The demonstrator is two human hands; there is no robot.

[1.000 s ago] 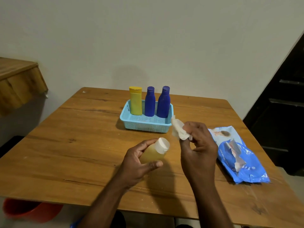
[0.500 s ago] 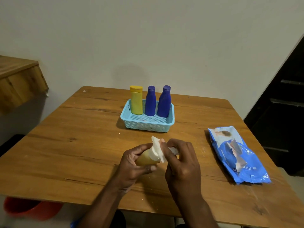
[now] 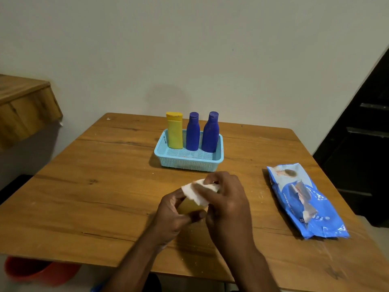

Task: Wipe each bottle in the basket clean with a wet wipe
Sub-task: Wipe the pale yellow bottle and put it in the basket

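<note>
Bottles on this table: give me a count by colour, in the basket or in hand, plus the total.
Yellow plastic bottle with flat cap, upright in the light blue mesh basket: 1
Dark blue plastic bottles, upright in the basket: 2
Amber-yellow bottle, in the left hand, under the white wet wipe held by the right hand: 1
Total: 4
</note>
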